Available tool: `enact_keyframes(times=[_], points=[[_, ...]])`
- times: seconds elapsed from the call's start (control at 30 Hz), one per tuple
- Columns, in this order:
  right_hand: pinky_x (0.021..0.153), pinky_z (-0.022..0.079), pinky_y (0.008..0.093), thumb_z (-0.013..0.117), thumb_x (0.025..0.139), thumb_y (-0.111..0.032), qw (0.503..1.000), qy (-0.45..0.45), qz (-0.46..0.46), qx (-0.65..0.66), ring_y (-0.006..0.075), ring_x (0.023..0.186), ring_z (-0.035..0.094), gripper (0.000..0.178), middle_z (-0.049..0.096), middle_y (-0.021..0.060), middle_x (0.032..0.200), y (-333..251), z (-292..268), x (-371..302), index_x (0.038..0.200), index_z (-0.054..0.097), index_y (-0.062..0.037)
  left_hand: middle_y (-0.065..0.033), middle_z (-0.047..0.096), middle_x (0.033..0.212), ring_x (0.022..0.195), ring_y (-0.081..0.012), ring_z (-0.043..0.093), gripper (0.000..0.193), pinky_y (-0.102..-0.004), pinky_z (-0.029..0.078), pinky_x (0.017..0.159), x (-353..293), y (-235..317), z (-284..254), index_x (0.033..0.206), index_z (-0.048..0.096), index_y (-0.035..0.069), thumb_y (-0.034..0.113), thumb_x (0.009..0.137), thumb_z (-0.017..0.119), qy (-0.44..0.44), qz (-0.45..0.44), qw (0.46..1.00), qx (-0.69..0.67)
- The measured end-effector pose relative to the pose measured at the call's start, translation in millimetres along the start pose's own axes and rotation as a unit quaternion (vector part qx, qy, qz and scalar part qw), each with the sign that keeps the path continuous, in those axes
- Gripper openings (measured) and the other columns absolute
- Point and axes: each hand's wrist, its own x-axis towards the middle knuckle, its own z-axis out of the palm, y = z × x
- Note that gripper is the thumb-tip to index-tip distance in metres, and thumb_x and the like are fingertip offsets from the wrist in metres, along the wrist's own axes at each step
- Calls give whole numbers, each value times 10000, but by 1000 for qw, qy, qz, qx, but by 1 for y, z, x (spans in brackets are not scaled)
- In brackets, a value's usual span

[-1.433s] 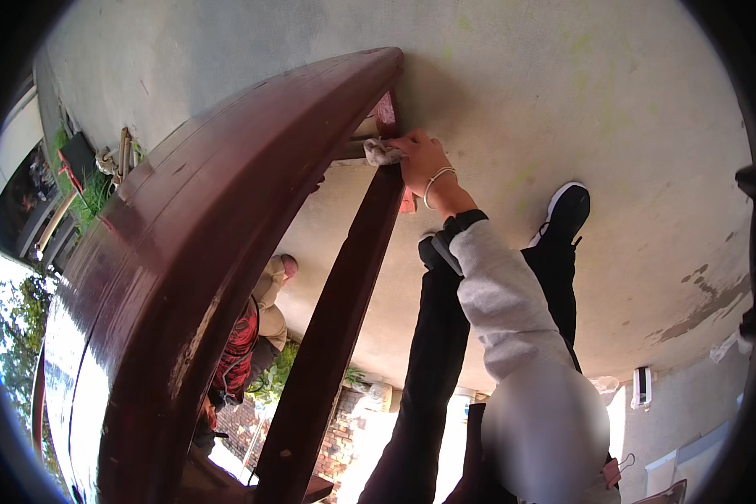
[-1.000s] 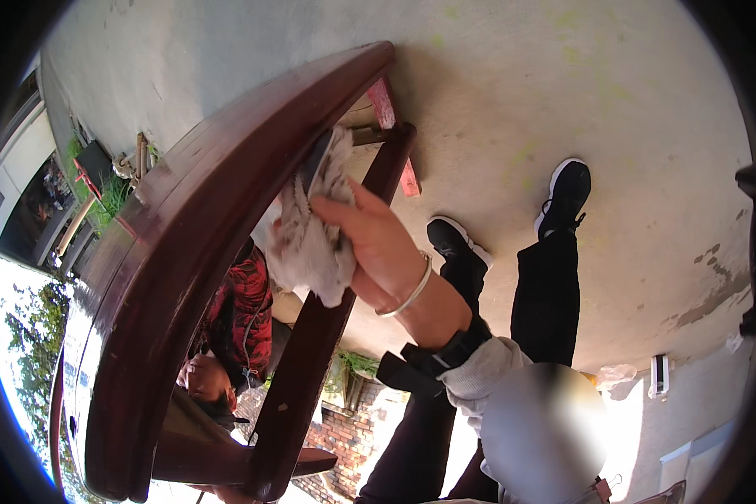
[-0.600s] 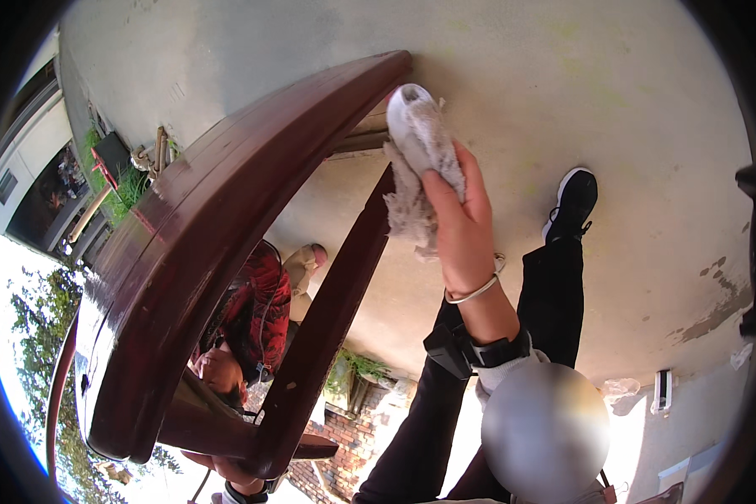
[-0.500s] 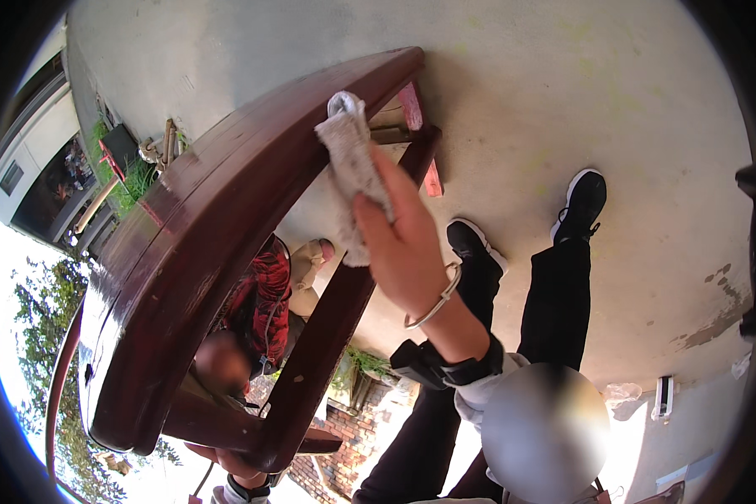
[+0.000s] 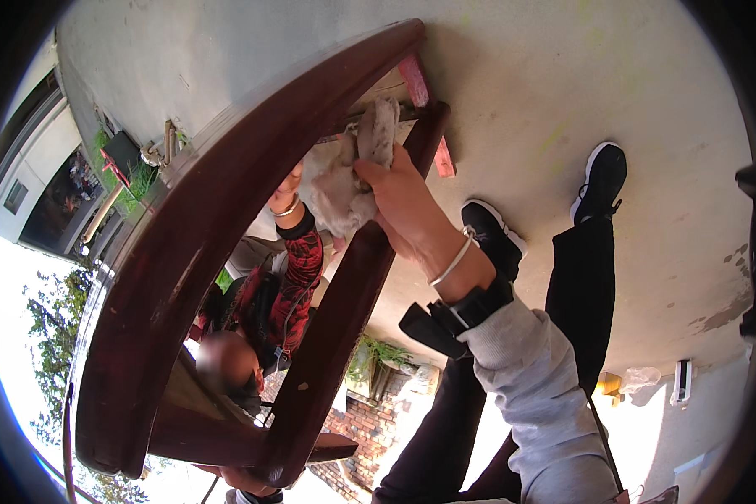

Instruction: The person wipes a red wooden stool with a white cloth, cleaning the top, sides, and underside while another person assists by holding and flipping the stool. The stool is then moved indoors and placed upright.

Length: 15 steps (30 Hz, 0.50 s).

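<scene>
A dark reddish-brown wooden bench [image 5: 168,277] stretches from the lower left to the top middle, its long top beside a parallel rail [image 5: 328,353]. My right hand [image 5: 403,197] is closed on a bunched, greyish-white cloth [image 5: 336,189] in the gap between top and rail, near the far end. Part of the cloth stands up folded above my thumb; its lower part lies by the rail. At the near end, low in the picture, my left hand [image 5: 248,480] grips the bench from underneath, its fingers mostly hidden behind the wood.
Across the bench, a person in a red and black patterned sleeve [image 5: 302,290] has a hand [image 5: 287,191] at the bench top's edge, close to the cloth. My dark shoes [image 5: 603,181] stand on the concrete floor right of the bench. Plants and a brick wall [image 5: 370,420] lie beyond.
The cloth, stretched along my hand before, is now bunched between top and rail. The bench has shifted in view, showing more of its side. The other person's arm has come up toward the cloth.
</scene>
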Motion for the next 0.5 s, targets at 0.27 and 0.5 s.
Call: enact_keyframes(times=[0.27,0.5], points=[[952,450,325,483,888,-11,881,-216,-94,-410,169,1099,567,295,619,90,1160,6,49,76,1161,592,-35,-277,350,1387,1274,-361,377,621,-489,268,1076,4,-10,10,1379,311,-79,324,906,327,-3,-1,1000,-1],[958,446,359,500,787,16,885,-226,40,-406,260,1070,590,445,645,131,1132,-76,-36,48,1183,656,-114,-275,352,1384,1272,-356,378,620,-488,269,1074,12,-16,20,1378,307,-77,323,905,332,2,3,1000,-16]])
